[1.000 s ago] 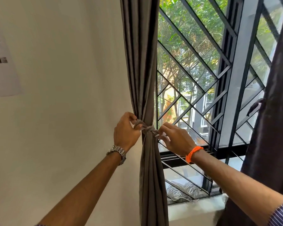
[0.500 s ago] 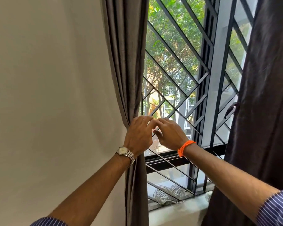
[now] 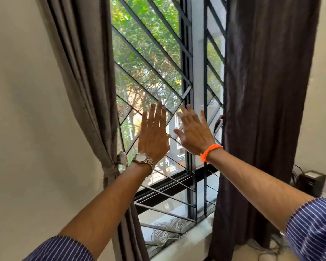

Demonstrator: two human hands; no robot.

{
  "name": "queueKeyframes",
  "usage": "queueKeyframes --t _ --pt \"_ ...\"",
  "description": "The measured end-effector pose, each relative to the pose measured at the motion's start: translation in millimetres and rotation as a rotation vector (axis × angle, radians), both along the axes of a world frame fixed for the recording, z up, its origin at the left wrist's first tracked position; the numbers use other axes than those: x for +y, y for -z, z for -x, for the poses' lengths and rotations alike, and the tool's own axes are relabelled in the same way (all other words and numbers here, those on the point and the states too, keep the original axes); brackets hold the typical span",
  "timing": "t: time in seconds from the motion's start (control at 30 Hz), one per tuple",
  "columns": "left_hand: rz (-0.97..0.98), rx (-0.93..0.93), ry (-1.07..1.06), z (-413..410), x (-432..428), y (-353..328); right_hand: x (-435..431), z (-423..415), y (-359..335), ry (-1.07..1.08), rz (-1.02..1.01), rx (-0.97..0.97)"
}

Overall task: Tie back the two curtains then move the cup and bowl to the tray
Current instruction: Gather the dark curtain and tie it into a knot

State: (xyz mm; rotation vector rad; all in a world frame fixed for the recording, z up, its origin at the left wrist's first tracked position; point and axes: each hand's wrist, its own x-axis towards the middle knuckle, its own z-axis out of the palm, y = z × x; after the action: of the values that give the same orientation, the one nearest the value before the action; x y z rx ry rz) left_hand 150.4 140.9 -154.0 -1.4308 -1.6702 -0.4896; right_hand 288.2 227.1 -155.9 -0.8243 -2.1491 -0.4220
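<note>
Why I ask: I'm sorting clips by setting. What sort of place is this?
Probably a room in a home. A grey curtain tied back at the left, a dark curtain hanging loose at the right, and a metal window grille with trees outside point to that.

The left curtain [image 3: 83, 81] is matt grey cloth; the right curtain [image 3: 262, 91] is darker, slightly fuzzy cloth. The grille [image 3: 205, 81] is black painted metal. The watch [image 3: 142, 158] is glossy metal, the band [image 3: 210, 152] orange braided cord.

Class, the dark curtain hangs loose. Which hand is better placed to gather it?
Right. The right hand is open and nearer the dark curtain; the left hand is farther off.
</note>
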Motion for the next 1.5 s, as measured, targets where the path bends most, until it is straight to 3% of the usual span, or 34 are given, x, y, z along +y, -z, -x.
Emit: queueKeyframes --t 0.4,0.93,1.5 --pt "0.024 0.051 0.092 -80.1 103.8 -5.2 71.3 -100.7 -2.0 0.266 0.020 0.037" --pt "-0.042 -0.011 -0.010 -195.1 257.4 -32.1 230.2 -200.7 -26.0 0.138 -0.004 0.077" --pt "-0.091 0.016 0.003 -229.9 368.0 -37.6 328.4 -215.6 -37.2 0.136 -0.074 0.056"
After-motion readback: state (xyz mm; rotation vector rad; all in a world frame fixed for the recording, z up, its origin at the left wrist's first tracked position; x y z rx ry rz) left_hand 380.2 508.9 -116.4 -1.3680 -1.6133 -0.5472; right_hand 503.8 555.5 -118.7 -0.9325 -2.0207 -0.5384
